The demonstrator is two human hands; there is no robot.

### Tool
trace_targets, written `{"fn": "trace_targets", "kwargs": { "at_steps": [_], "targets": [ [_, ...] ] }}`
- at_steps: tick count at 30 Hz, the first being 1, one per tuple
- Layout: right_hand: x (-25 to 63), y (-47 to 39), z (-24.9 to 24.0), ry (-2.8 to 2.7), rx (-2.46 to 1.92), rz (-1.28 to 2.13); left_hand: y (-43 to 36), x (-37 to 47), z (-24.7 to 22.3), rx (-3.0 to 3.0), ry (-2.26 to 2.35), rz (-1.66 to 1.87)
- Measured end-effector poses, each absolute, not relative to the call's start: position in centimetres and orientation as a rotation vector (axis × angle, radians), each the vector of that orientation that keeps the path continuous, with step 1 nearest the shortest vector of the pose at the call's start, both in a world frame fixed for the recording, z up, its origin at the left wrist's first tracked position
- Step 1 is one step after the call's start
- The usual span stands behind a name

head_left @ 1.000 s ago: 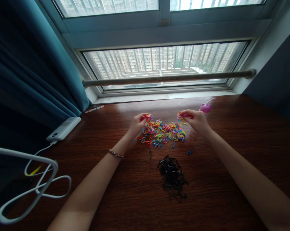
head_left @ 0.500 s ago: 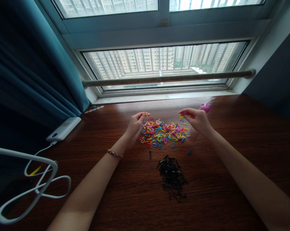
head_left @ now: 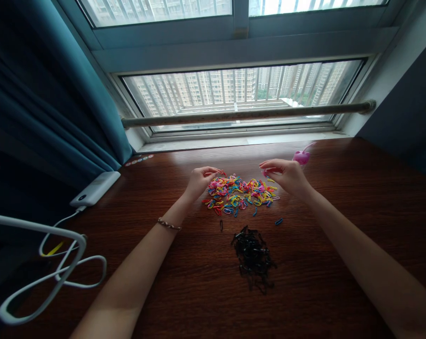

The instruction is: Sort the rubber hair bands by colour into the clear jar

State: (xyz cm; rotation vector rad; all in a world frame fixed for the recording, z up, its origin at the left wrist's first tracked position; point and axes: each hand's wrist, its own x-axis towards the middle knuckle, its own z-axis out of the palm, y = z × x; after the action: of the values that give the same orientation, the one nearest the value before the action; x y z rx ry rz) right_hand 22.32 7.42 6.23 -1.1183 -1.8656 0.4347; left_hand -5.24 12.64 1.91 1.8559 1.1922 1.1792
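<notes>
So the coloured loop pile (head_left: 253, 189) sits in the middle of a brown wood table (head_left: 184, 292), spread out in a messy patch, with a hand at either end. Left hand (head_left: 199, 181) is at the left edge, thumb and fingers close together with something red at the tips; can't tell if it's actually pinched. Right hand (head_left: 286, 175) is at the far right corner, fingers bent over the thumb with a bit of pink by the tips, and I can't tell if that's gripped either.

Nearer the wearer there's a tangled black heap (head_left: 253, 256). A single dark loop (head_left: 221, 225) and a blue piece (head_left: 278, 221) lie loose between the two piles, one to each side.

Tightest spot is by the right hand: a pink trinket (head_left: 301, 157) (kinda strawberry-looking, thin stem sticking up) is right behind it, and the hand partly covers its lower edge.

Off to the left, well apart from the hands, a white block (head_left: 95, 189) has a white cable (head_left: 81, 239) looping across the foreground. Blue curtain (head_left: 57, 84) hangs behind that, and a metal rail (head_left: 248, 114) crosses the window.
</notes>
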Motion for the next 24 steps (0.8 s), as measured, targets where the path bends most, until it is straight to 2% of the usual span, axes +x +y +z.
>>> {"fn": "trace_targets", "kwargs": {
  "at_steps": [6, 9, 12, 17, 24],
  "targets": [
    [22.2, 6.6, 6.8, -1.932, -1.124, 0.287, 10.6, -4.6, 2.2, 2.185, 1.346, 1.057],
    [22.8, 5.6, 6.3, -1.939, -1.147, 0.251, 7.2, -4.1, 1.9, 2.275, 1.481, 1.068],
    [23.8, 3.9, 4.4, -1.981, -1.215, 0.238, 3.0, -4.1, 1.1, 2.380, 1.616, 0.906],
    [24.9, 0.5, 0.6, -2.091, -1.288, 0.385, -1.1, -4.8, -0.3, 2.469, 1.731, 0.632],
    [24.6, -0.8, -0.1, -2.219, -1.232, 0.612, -1.5, -4.5, -0.5, 2.507, 1.581, 0.641]
  ]
}}
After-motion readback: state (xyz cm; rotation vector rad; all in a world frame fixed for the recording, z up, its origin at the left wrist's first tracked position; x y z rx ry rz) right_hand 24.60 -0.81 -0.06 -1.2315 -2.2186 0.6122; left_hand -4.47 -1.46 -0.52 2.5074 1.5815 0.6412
